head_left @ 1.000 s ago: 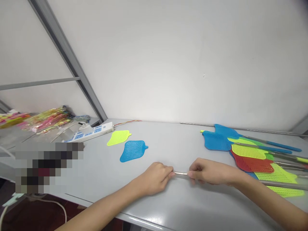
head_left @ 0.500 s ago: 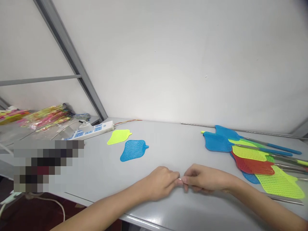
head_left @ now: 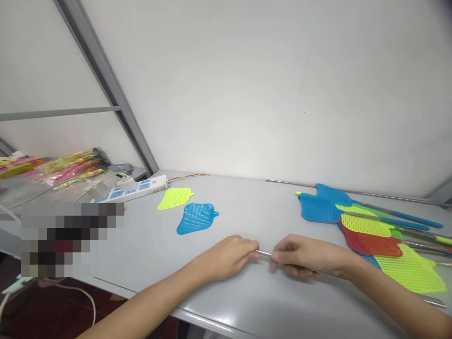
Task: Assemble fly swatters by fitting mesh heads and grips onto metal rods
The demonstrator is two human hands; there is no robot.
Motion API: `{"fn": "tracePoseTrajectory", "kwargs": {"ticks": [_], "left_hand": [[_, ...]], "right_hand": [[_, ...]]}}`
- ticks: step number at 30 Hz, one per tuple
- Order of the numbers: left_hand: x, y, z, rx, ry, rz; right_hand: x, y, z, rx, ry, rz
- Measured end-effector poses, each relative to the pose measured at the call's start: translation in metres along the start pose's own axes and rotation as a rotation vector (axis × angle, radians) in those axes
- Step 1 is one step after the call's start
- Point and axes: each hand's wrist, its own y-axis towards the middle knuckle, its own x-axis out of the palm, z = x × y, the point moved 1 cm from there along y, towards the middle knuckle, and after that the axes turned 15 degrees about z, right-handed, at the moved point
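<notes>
Desk (head_left: 247, 306): carries all items. Left hand (head_left: 229, 256) and right hand (head_left: 307, 256) each pinch one end of the metal rod (head_left: 264, 254), low over the desk, left of the fly-swatter pile (head_left: 370, 230). Hands now slightly farther apart; more rod exposed.

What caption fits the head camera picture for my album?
Two hands, left hand and right hand, pinch a thin metal rod over a grey table beside colourful fly swatters.

The surface (head_left: 247, 301) was pale grey. A blue mesh swatter head (head_left: 196, 218) lay at four o'clock from a yellow-green one (head_left: 175, 197); the rod (head_left: 264, 254) was silver.
</notes>
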Motion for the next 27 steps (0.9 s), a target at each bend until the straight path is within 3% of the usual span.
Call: {"fn": "tracePoseTrajectory", "kwargs": {"ticks": [13,27], "left_hand": [[0.011,-0.004,0.009,0.066,0.158,-0.034],[-0.003,0.001,-0.002,0.028,-0.006,-0.018]], "right_hand": [[0.008,0.011,0.014,0.042,0.103,-0.071],[0.008,-0.001,0.001,0.007,0.035,0.032]]}}
